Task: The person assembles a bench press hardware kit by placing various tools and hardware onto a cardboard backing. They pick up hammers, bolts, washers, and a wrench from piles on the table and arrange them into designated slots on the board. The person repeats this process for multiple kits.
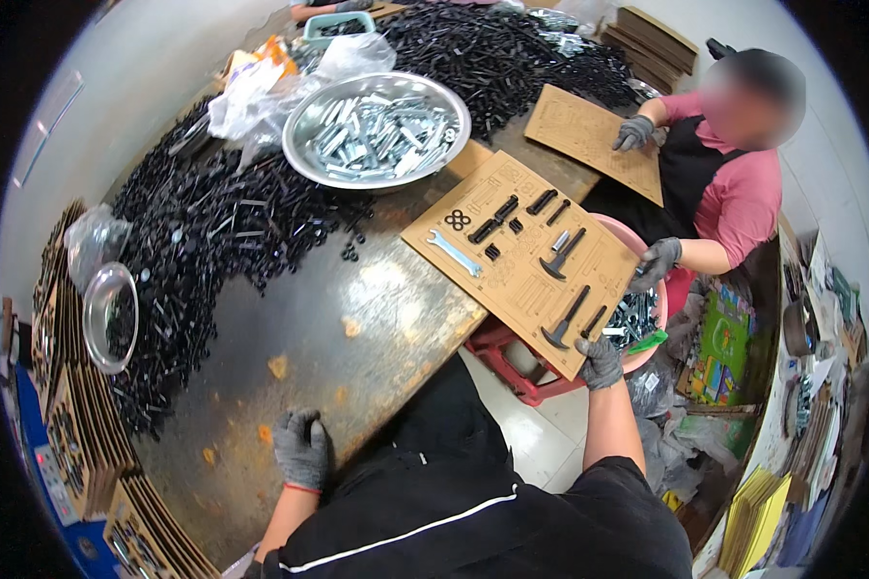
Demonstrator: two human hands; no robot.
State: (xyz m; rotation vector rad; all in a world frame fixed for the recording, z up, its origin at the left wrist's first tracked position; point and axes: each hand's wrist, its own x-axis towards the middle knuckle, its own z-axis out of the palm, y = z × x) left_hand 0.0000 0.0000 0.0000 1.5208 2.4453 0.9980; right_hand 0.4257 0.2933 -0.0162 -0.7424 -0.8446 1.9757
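Note:
My right hand point(601, 364), in a grey glove, grips the near right corner of a brown cardboard sheet point(512, 289) printed with outlines. A co-worker's gloved hand point(658, 262) holds the same sheet by its right edge. On the sheet lie a silver open-end wrench point(454, 253), black rings point(458, 220), black bars point(493, 220), a small silver cylinder point(560, 241) and two black T-shaped pieces point(566, 317). Resting on the worn table point(357, 386) near its front edge, my left hand point(301, 449), also gloved in grey, has its fingers curled in with nothing visible in them.
A steel bowl point(377, 179) of silver parts stands at the back beside heaped black parts point(232, 212). A smaller bowl point(111, 318) is at the left. A pink tub point(662, 318) of metal parts sits below the sheet, by a red stool point(502, 362). The co-worker touches another sheet point(579, 125).

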